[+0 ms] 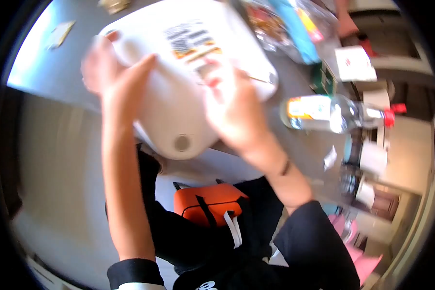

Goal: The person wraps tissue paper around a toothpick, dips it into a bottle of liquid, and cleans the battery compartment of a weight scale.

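Note:
A white, flat device with rounded corners (pixel 164 106), like a scale turned underside up, lies tilted at the table's edge. Small round grey feet sit at its corners, and a printed label (pixel 188 38) is on its face. At its left edge is my left hand (pixel 113 70), smeared by motion, the thumb over the face and the fingers round the side. My right hand (pixel 232 99) is over the device beside the label. Its fingers are curled together at a small dark spot; blur hides what is in them.
To the right, a clear bottle with a red cap (pixel 319 113) lies or stands near a green box (pixel 324 77) and plastic-wrapped packages (pixel 295 26). Scraps lie on the grey table (pixel 89 53). An orange bag (pixel 210 203) is at my lap. Another person's hand (pixel 345 21) shows at the top right.

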Tool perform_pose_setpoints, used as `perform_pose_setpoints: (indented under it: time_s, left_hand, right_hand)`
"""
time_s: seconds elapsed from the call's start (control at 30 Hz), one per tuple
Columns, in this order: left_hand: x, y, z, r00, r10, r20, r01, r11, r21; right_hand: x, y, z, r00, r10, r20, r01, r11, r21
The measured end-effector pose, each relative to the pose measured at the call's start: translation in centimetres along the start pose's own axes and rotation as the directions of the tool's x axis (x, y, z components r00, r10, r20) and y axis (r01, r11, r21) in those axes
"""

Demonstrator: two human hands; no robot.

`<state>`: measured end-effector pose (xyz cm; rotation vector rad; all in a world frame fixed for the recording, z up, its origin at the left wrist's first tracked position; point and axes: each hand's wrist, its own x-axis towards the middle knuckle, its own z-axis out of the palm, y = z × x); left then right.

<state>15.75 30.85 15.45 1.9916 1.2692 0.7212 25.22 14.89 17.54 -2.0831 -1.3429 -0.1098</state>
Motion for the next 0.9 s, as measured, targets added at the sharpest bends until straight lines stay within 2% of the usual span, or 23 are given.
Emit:
perform_pose_setpoints:
  time_s: [0.03, 0.1, 0.13, 0.2, 0.3, 0.33, 0.4, 0.47, 0.5, 0.53, 0.6, 0.7, 0.73, 0.8, 0.9]
  left_hand:
    - [0.5, -1.1, 0.5, 0.999, -0.035, 0.01, 0.035, 0.999, -0.027]
    - [1.1, -2.4, 1.5, 0.995, -0.092, 0.042, 0.093, 0.995, -0.038]
    - [1.5, -2.3, 1.3, 0.993, -0.118, 0.031, 0.119, 0.993, -0.025]
    - [2.2, -2.7, 0.9, 0.99, -0.14, 0.03, 0.14, 0.99, -0.006]
    - [2.4, -2.5, 0.8, 0.987, -0.16, -0.004, 0.16, 0.986, 0.038]
    - [2.6, -2.5, 0.9, 0.99, -0.141, 0.002, 0.141, 0.989, 0.033]
    - [2.6, -2.7, 1.2, 0.989, -0.15, -0.013, 0.15, 0.989, -0.014]
    - [2.3, -2.3, 1.1, 0.993, -0.118, 0.021, 0.119, 0.992, -0.051]
    - [2.2, -2.0, 1.1, 0.987, -0.157, 0.019, 0.158, 0.986, -0.048]
    - [2.1, -1.8, 1.0, 0.981, -0.194, 0.019, 0.195, 0.98, -0.045]
    - [2.4, -2.1, 1.1, 0.982, -0.186, 0.016, 0.186, 0.982, -0.011]
    - [2.5, -2.0, 1.0, 0.976, -0.212, 0.05, 0.214, 0.976, -0.034]
    - [2.5, -1.9, 1.0, 0.978, -0.203, 0.052, 0.205, 0.978, -0.032]
    - [2.5, -2.2, 1.1, 0.985, -0.172, 0.024, 0.174, 0.982, -0.071]
    - [2.3, -2.5, 1.3, 0.996, -0.085, -0.017, 0.081, 0.983, -0.167]
  right_hand:
    - [-0.1, -0.8, 0.1, 0.992, -0.115, -0.054, 0.106, 0.983, -0.149]
    - [-0.4, 0.4, -0.1, 0.999, 0.002, -0.045, -0.003, 1.0, -0.02]
    - [-0.8, 0.6, -1.2, 0.997, 0.015, -0.08, -0.027, 0.988, -0.149]
    - [-2.5, 1.9, -3.1, 0.969, -0.03, -0.245, 0.0, 0.993, -0.122]
    - [-7.7, 3.6, -5.9, 0.915, 0.317, -0.251, -0.288, 0.947, 0.143]
    - [-9.4, 4.1, -6.6, 0.861, 0.453, -0.232, -0.4, 0.884, 0.241]
    - [-11.8, 5.0, -7.5, 0.746, 0.635, -0.198, -0.501, 0.733, 0.461]
    - [-13.0, 5.2, -7.8, 0.747, 0.616, -0.249, -0.478, 0.759, 0.442]
    - [-13.3, 5.2, -7.9, 0.754, 0.589, -0.29, -0.454, 0.787, 0.417]
    - [-13.5, 5.0, -7.9, 0.749, 0.593, -0.297, -0.45, 0.783, 0.429]
    - [-13.6, 4.7, -8.1, 0.711, 0.656, -0.254, -0.543, 0.741, 0.394]
    - [-14.8, 4.7, -8.8, 0.724, 0.637, -0.266, -0.521, 0.757, 0.393]
    - [-15.3, 5.0, -9.2, 0.703, 0.665, -0.252, -0.508, 0.718, 0.476]
    - [-16.3, 5.9, -10.0, 0.661, 0.675, -0.328, -0.437, 0.701, 0.563]
    - [-18.4, 8.2, -11.8, 0.622, 0.661, -0.42, -0.473, 0.744, 0.471]
